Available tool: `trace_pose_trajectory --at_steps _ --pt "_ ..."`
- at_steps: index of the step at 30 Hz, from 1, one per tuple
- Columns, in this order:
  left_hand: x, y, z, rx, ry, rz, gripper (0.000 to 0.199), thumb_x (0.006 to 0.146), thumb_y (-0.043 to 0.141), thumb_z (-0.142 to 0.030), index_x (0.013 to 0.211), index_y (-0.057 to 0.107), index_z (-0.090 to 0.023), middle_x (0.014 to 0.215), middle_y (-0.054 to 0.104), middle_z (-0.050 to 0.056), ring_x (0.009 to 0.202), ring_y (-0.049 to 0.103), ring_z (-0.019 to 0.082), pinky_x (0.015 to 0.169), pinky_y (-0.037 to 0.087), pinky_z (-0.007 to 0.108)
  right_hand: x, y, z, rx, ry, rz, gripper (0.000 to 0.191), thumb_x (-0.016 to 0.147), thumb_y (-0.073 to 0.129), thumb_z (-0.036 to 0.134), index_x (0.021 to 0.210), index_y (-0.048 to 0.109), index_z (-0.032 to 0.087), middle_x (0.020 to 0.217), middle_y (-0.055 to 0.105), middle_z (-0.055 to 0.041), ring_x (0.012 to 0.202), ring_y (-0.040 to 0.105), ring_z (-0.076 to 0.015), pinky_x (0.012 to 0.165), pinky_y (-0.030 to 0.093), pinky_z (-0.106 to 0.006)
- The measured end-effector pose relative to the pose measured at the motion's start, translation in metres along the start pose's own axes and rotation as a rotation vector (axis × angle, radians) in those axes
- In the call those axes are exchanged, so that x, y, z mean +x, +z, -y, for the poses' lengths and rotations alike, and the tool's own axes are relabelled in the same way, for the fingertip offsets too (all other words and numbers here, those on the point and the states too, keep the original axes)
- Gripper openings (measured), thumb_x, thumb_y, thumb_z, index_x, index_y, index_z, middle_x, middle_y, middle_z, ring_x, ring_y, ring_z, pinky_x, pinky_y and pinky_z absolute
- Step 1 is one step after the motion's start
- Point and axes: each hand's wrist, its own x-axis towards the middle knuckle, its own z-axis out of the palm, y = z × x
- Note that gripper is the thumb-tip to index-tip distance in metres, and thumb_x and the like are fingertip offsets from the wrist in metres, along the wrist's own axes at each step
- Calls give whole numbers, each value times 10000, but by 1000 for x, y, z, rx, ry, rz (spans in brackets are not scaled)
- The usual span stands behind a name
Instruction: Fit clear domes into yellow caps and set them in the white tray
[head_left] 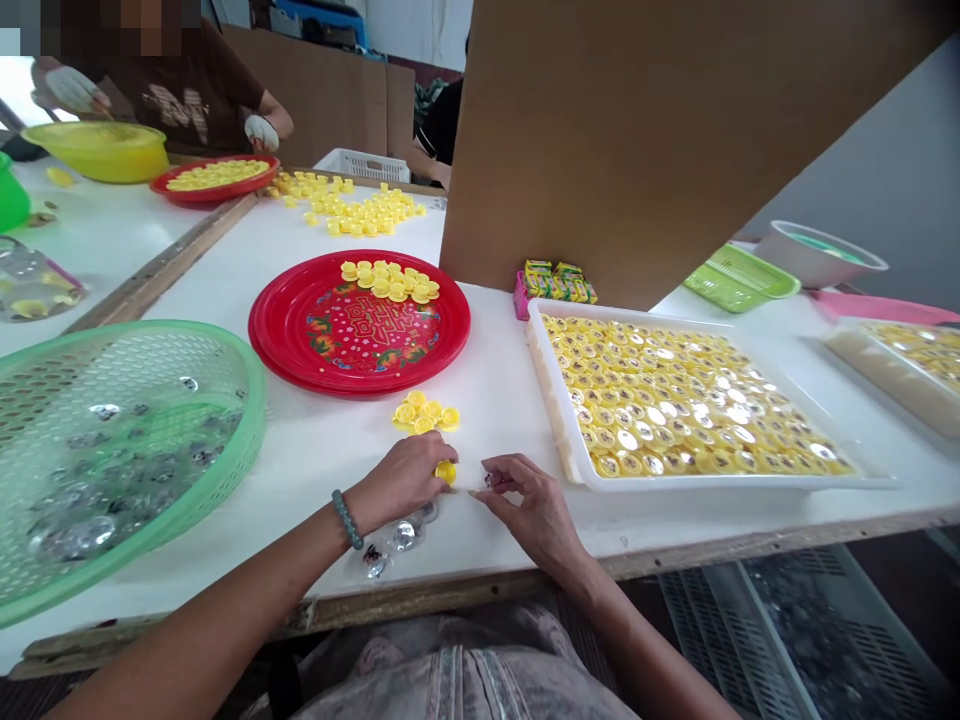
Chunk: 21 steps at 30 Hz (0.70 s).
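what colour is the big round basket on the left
Pale translucent green, showing best in the head view.

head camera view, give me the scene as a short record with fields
left hand: holding a yellow cup-shaped piece
right hand: small clear piece at its fingertips
between forearms: loose clear domed pieces
left side: green mesh basket of clear pieces
ahead: red floral plate, yellow pieces on its far side
right side: white tray filled with yellow-rimmed pieces

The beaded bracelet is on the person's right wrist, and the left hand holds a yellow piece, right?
Not quite: the head view shows the beaded bracelet at the wrist of the left hand, which does hold a yellow piece.
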Motion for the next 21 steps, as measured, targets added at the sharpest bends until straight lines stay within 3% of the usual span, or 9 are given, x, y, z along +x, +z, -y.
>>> trace_pose_trajectory --at_steps 5,9,14,21 --pt "4 16 -2 -113 -195 -100 219 653 652 -337 815 665 -190 741 605 23 680 550 172 597 369 260 4 -5 -3 -28 -40 12 268 718 657 142 977 631 204 887 609 -26 722 578 -126 703 506 -270" --pt "-2 18 1 -355 -305 -83 252 635 652 -351 829 670 -190 688 612 -2 634 547 150 568 375 239 9 -7 0 -93 -45 34 269 717 662 157 980 642 207 883 613 -28 711 579 -125 652 498 -246" --pt "-8 18 9 -628 -357 -59 253 643 610 -286 850 674 -154 726 656 20 651 574 153 592 419 240 15 -2 8 -231 -47 131 259 723 685 205 978 642 204 880 614 -31 669 580 -120 582 471 -225" --pt "-6 25 14 -878 -375 -43 276 635 601 -211 890 691 -154 750 693 24 670 611 151 624 451 243 30 7 16 -403 -181 246 228 745 628 78 935 653 203 893 621 -41 789 606 -148 682 455 -234"
